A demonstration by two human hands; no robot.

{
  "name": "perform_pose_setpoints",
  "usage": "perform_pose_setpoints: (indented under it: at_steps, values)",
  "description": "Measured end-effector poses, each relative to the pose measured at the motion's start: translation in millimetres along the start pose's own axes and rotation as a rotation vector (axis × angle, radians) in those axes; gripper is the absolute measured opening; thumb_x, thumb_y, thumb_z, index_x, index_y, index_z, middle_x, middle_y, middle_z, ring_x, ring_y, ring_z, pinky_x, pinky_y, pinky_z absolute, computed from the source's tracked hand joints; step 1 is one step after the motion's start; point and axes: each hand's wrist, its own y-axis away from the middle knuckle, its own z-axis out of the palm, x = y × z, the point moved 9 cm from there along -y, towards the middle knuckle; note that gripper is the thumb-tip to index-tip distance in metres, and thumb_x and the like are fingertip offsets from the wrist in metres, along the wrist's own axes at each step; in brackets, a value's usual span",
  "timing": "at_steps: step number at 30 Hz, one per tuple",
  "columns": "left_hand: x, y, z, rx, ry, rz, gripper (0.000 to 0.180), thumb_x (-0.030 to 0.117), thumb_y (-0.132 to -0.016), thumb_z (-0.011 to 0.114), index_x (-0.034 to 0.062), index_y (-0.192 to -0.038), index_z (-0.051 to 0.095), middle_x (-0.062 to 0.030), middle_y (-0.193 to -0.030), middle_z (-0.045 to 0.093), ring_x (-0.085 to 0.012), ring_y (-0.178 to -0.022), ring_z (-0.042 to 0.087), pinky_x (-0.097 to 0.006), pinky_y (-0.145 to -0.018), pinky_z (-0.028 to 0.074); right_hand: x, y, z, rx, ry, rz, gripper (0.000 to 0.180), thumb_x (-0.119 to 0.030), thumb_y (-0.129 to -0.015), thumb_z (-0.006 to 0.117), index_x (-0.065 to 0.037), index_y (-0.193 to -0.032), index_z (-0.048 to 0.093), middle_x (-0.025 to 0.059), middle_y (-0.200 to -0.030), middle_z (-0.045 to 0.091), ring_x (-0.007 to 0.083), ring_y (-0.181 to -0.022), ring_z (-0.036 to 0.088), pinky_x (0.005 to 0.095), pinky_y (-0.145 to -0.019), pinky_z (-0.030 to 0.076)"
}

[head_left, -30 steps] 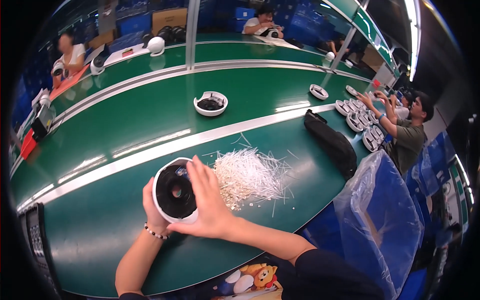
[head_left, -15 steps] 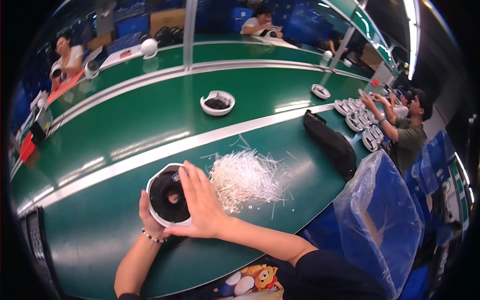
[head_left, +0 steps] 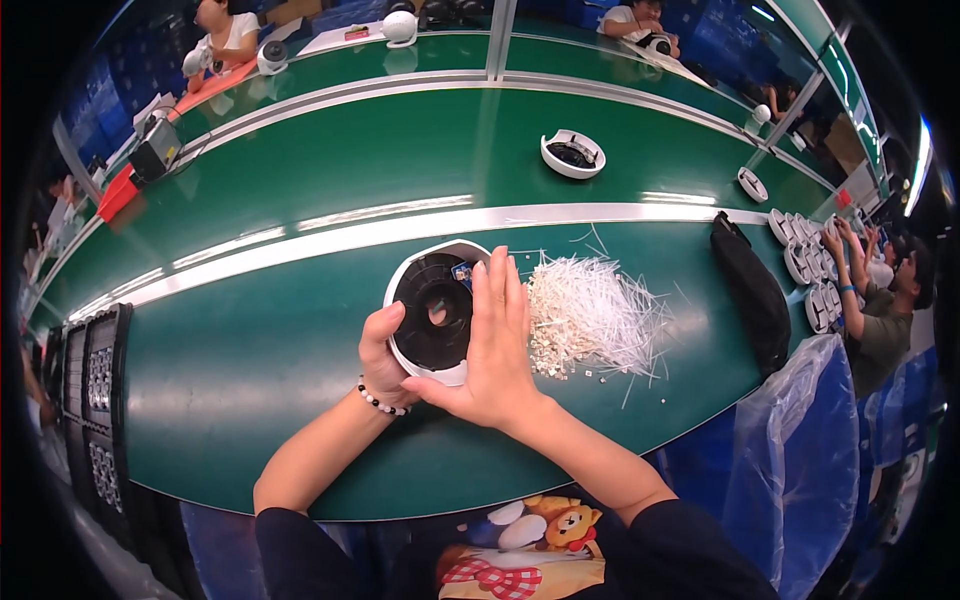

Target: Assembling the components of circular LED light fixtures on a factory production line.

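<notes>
Between both hands is a round housing [head_left: 425,275] with a white outer shell and a black inside. It has a hole in its middle and a small blue part by its upper right edge. My left hand [head_left: 378,362], with a beaded bracelet at the wrist, grips its lower left side, the thumb at the rim. My right hand [head_left: 498,350] lies along its right side with straight fingers pressed against the shell. Just right of that hand, a heap of white thin strips [head_left: 615,310] and small beige pieces [head_left: 560,325] lies on the green table [head_left: 240,390].
Across the metal rail, a white shell with black parts [head_left: 572,155] sits on the green belt. A black bag [head_left: 752,295] lies at the table's right. Black trays [head_left: 95,375] stand at the left edge. A co-worker [head_left: 890,310] stands at right beside several white shells [head_left: 797,262].
The whole view has swung, so the table and heap appear further right and higher. Both hands still hold the housing, in much the same grip.
</notes>
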Motion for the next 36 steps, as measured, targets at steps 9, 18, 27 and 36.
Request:
perform_pose_setpoints:
  at_steps: [9,18,27,36]
  values:
    - [-5.9,-10.6,-18.9,0.226,0.092,-0.022,0.058,0.049,-0.080,0.037,0.0043,-0.115,0.048,-0.0125,-0.113,0.054,-0.0255,-0.101,0.053,-0.037,-0.089,0.042,7.8,3.4,-11.9,0.037,-0.204,-0.157,0.086,-0.044,-0.060,0.072,-0.004,-0.127,0.034,0.0189,-0.134,0.029,0.0401,-0.125,0.022,0.0571,-0.099,0.006]
    - [-20.4,-9.7,-33.3,0.297,-0.143,-0.342,0.053,0.041,-0.083,0.035,-0.0012,-0.112,0.047,-0.0153,-0.105,0.057,-0.0246,-0.092,0.057,-0.033,-0.083,0.046,6.0,13.7,-47.2,0.057,-0.282,-0.473,0.038,0.001,-0.063,0.062,-0.004,-0.101,0.057,0.0118,-0.114,0.053,0.0269,-0.107,0.048,0.0453,-0.096,0.031]
    - [-41.7,-3.5,-38.5,0.197,-0.091,-0.506,0.056,0.038,-0.081,0.036,-0.0040,-0.118,0.039,-0.0208,-0.115,0.049,-0.0299,-0.097,0.056,-0.038,-0.085,0.046,37.7,27.8,-52.6,-0.057,-0.196,-0.495,0.034,-0.004,-0.067,0.057,-0.002,-0.101,0.056,0.0125,-0.113,0.054,0.0287,-0.106,0.051,0.0459,-0.094,0.035]
    - [-71.1,-4.1,-28.6,0.112,0.246,-0.723,0.063,0.035,-0.079,0.037,-0.0083,-0.124,0.031,-0.0230,-0.116,0.048,-0.0301,-0.099,0.054,-0.038,-0.089,0.042,50.1,27.2,-74.0,0.008,-0.223,-0.411,0.025,-0.004,-0.071,0.055,-0.002,-0.096,0.059,0.0137,-0.107,0.057,0.0280,-0.102,0.055,0.0431,-0.089,0.041]
